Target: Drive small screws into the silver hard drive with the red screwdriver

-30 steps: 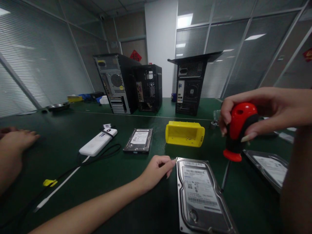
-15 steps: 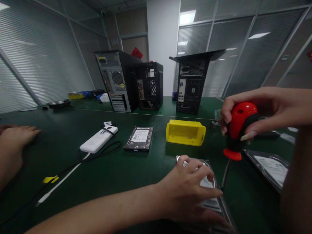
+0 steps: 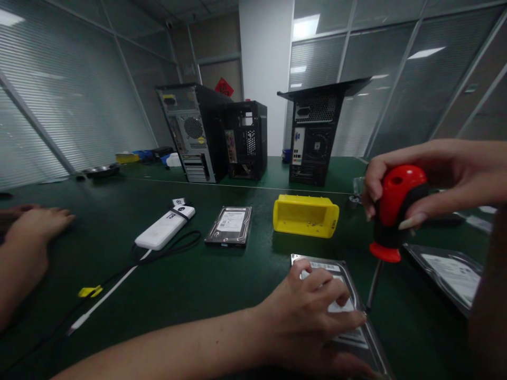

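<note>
My right hand (image 3: 420, 190) is wrapped round the red and black handle of a screwdriver (image 3: 400, 206). The screwdriver leans slightly, and its tip meets the right edge of a hard drive (image 3: 358, 295) lying label up on the table. Over that drive lies my left hand (image 3: 312, 316), bent fingers gripping it, the index fingertip beside the screwdriver's tip. My palm and fingers cover much of the label; the drive's near end is partly hidden. Beyond the drive is a yellow plastic bin (image 3: 304, 200) on its side, opening towards me, with a few tiny screws (image 3: 315, 224) inside.
A second hard drive (image 3: 229, 227) lies left of the bin, and another (image 3: 447, 269) lies at the right. A white power bank (image 3: 164, 229) with cables is further left. Another person's hand (image 3: 39, 224) rests at the left edge. Computer cases (image 3: 312, 137) stand behind.
The view has turned slightly left, so everything sits a little further right. Both hands keep their hold, and the screwdriver's tip stays at the drive's edge.
</note>
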Motion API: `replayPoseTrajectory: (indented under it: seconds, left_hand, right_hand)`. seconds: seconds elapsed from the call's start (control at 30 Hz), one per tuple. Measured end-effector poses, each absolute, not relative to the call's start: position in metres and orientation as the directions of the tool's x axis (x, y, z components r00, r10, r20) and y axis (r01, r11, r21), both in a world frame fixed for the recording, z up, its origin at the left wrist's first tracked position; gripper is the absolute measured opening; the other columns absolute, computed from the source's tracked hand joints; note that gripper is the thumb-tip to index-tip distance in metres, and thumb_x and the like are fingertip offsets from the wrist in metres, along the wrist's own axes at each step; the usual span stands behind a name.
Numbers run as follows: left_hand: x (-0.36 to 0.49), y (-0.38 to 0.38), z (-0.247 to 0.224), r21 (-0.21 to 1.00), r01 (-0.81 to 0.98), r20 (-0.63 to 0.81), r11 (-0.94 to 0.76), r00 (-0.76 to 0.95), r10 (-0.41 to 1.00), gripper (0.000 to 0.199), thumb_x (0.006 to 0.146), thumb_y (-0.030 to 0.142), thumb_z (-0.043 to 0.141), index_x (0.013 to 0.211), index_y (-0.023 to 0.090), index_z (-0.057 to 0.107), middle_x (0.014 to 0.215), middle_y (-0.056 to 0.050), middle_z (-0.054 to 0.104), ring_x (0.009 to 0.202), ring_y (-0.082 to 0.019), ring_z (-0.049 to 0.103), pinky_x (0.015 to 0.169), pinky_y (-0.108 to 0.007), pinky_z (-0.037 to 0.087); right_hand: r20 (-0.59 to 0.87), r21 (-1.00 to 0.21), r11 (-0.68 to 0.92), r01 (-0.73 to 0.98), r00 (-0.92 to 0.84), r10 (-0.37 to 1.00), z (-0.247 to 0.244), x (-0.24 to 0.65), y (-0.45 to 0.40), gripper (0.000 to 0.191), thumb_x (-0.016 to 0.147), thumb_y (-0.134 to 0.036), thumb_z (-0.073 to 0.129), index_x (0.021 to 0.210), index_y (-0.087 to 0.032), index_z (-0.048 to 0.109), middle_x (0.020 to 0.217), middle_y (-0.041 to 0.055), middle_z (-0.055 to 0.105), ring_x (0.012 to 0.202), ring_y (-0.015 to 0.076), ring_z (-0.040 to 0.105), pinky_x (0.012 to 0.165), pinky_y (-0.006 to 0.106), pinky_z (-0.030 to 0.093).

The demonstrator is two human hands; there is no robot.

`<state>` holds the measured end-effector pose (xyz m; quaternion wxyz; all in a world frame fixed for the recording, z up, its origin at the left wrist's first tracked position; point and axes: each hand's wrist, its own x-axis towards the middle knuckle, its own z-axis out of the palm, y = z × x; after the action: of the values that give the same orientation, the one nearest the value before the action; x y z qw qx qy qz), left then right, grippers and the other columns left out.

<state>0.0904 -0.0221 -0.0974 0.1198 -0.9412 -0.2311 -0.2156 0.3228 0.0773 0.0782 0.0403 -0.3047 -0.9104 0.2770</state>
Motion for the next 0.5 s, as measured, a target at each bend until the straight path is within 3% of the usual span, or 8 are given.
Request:
replayPoseTrajectory:
  seconds: [0.23,0.5]
  left_hand:
    - [0.090,-0.021,-0.104,-0.154,0.451,0.476,-0.879,0.814,0.334,0.056,0.087,0.064,0.029,0.116,0.022,0.052,0.106,-0.004,0.054,0.096,-0.020,0.046,0.082,-0.037,0.032]
    - [0.093,-0.024,-0.100,-0.149,0.462,0.461,-0.874,0.815,0.352,0.052,0.087,0.061,0.033,0.114,0.020,0.053,0.100,-0.004,0.055,0.093,-0.019,0.047,0.081,-0.037,0.032]
  right_hand:
    - [-0.097,-0.626,0.571,0.532,-0.779,0.620,0.076,0.309,0.068,0.033,0.067,-0.040,0.072,0.091,-0.026,0.056,0.086,-0.0003,0.059,0.081,0.0143,0.063,0.065,0.018,0.057]
    - [-0.107,-0.562,0.592,0.578,-0.760,0.641,0.077,0.322,0.076,0.035,0.069,-0.035,0.071,0.099,-0.028,0.056,0.097,0.0001,0.059,0.090,0.0171,0.062,0.072,0.021,0.058]
